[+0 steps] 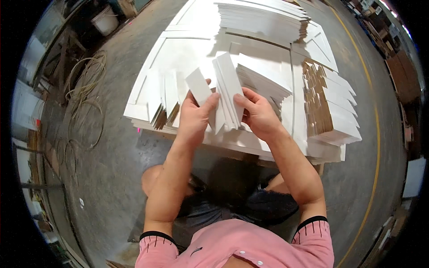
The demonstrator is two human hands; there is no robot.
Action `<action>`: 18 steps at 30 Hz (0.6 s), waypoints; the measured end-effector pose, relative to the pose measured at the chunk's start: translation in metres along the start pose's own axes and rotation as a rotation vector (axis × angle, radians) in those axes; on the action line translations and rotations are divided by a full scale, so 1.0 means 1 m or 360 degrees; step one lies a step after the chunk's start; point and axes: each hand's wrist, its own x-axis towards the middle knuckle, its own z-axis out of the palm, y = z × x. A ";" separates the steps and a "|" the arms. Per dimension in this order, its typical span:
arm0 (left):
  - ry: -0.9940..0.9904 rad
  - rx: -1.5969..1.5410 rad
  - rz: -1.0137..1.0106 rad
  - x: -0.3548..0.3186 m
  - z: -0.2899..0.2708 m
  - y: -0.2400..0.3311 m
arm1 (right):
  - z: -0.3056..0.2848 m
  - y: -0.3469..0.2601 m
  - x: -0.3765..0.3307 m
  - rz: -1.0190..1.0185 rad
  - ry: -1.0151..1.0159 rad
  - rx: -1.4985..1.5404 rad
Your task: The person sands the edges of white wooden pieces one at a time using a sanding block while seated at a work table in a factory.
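Over the near edge of a white panelled table top, my left hand (pixel 196 111) is closed on a thin white strip (pixel 199 85), thumb across its face. Beside it, my right hand (pixel 259 111) grips a small bundle of similar white strips (pixel 229 89), fanned slightly apart and tilted. The left thumb reaches close to the bundle's edge; whether it touches is hard to tell. Just left of my hands stand a few white pieces (pixel 169 91) with brown edges. Right behind my right hand lies a stack of white strips (pixel 263 76).
White door-like panels (pixel 178 49) form the work surface. A long stack of white pieces (pixel 259 20) sits at the far side, and another with brown ends (pixel 333 105) at the right edge. Coiled hose (pixel 89 85) and a white bucket (pixel 105 20) are on the floor at left.
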 end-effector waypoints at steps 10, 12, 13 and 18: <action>0.0794 -0.0039 0.0690 0.000 -0.081 0.094 | 0.063 0.000 0.070 -0.0136 -0.0101 -0.0696; 0.0828 -0.0077 0.0653 0.003 -0.091 0.095 | 0.086 0.014 0.094 -0.0203 0.0082 -0.0964; 0.0841 -0.0073 0.0603 0.004 -0.091 0.095 | 0.095 0.018 0.101 -0.0207 0.0120 -0.1022; 0.0821 -0.0092 0.0558 -0.004 -0.089 0.102 | 0.123 0.027 0.104 -0.0242 0.0074 -0.1420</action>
